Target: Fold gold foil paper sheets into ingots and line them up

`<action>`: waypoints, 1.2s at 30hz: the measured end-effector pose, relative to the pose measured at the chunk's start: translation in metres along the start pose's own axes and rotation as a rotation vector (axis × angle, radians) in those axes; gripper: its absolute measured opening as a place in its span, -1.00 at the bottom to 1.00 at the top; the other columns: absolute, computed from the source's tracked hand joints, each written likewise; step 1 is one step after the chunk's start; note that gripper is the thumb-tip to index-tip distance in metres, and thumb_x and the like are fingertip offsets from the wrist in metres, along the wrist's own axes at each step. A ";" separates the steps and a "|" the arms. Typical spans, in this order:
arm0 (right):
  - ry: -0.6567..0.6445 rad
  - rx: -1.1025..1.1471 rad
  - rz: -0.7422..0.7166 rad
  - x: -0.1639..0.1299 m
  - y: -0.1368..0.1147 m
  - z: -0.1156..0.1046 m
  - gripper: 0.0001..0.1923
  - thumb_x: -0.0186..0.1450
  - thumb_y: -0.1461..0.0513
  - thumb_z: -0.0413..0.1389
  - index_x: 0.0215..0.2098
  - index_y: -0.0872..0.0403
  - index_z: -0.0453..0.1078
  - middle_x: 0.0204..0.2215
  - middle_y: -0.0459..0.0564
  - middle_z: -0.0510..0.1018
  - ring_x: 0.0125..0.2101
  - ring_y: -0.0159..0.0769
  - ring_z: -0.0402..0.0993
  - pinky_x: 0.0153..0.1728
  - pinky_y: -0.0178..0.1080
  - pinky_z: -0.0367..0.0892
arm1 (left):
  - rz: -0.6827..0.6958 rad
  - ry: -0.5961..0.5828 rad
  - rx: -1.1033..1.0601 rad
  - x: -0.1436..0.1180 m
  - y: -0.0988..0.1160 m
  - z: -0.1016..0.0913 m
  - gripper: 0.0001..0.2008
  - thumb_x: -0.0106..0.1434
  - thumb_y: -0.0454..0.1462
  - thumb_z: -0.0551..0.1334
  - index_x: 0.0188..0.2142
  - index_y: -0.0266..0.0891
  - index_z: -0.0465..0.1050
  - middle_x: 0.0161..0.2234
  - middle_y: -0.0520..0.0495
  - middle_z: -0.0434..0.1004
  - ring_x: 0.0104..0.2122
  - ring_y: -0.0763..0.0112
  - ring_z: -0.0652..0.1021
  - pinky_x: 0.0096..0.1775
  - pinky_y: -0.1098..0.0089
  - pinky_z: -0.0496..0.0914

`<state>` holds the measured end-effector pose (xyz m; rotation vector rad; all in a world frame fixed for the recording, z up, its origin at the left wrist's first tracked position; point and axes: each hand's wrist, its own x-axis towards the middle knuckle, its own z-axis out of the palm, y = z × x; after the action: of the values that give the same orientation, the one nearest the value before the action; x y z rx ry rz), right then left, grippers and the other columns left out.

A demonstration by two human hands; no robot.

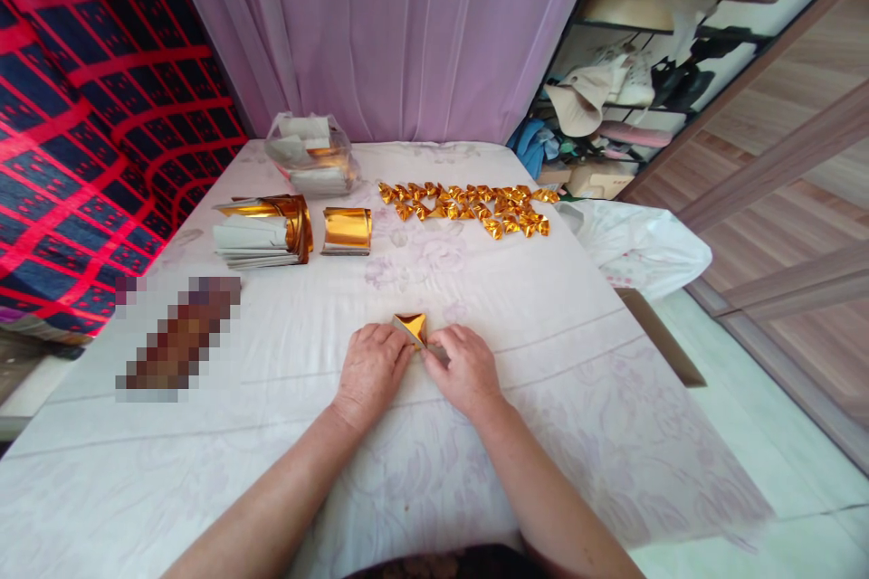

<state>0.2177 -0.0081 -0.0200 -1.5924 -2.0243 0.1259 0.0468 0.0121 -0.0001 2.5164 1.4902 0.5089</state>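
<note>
The small folded piece of shiny gold foil paper (411,326) lies on the white floral tablecloth (543,317), in the near middle of the table, between the two hands. The left hand (370,371) rests palm down, and its fingertips (400,339) press on the left side of the gold piece. The right hand (465,369) is also palm down, and its fingertips (434,351) pinch the lower right edge of the piece against the cloth. The two hands almost touch each other.

Further back, a row of many small folded gold pieces (475,206) lies on the cloth. To the left of it stands a stack of gold foil sheets (347,230), and beside this a bigger pile of gold and white sheets (262,231). Behind them is a clear plastic bag with paper (310,154). A purple curtain (380,27) hangs behind the table.
</note>
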 end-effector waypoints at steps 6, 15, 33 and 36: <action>-0.018 -0.024 0.025 0.001 -0.002 0.001 -0.98 0.23 0.26 0.16 -0.36 0.03 0.40 -0.40 -0.05 0.51 -0.32 -0.23 0.40 -0.28 -0.22 0.21 | -0.011 -0.005 0.041 0.002 0.001 0.001 -0.83 0.35 -0.24 0.12 -0.32 -0.19 0.45 -0.34 -0.07 0.51 -0.28 0.24 0.45 -0.20 0.23 0.30; 0.000 -0.026 0.020 0.001 -0.002 0.002 -0.98 0.24 0.27 0.14 -0.36 0.04 0.37 -0.40 -0.06 0.50 -0.32 -0.24 0.39 -0.28 -0.22 0.20 | -0.037 -0.004 0.067 0.004 0.003 0.002 -0.86 0.34 -0.26 0.14 -0.32 -0.19 0.44 -0.34 -0.07 0.48 -0.28 0.23 0.45 -0.20 0.23 0.29; -0.050 -0.060 0.074 0.002 -0.007 0.000 -0.97 0.22 0.26 0.12 -0.35 0.05 0.40 -0.39 -0.04 0.49 -0.30 -0.24 0.38 -0.25 -0.24 0.17 | -0.085 -0.070 0.118 0.007 0.006 0.002 -0.83 0.35 -0.22 0.13 -0.31 -0.21 0.46 -0.33 -0.09 0.47 -0.25 0.17 0.43 -0.20 0.21 0.26; -0.048 -0.075 0.089 0.003 -0.009 0.000 -0.94 0.24 0.22 0.12 -0.36 0.05 0.40 -0.41 -0.04 0.48 -0.32 -0.25 0.37 -0.28 -0.24 0.15 | -0.087 -0.070 0.116 0.007 0.006 0.003 -0.84 0.34 -0.23 0.14 -0.31 -0.21 0.46 -0.33 -0.10 0.47 -0.26 0.17 0.43 -0.20 0.21 0.26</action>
<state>0.2093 -0.0078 -0.0158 -1.7422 -2.0156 0.1239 0.0557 0.0153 0.0008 2.5124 1.6390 0.3257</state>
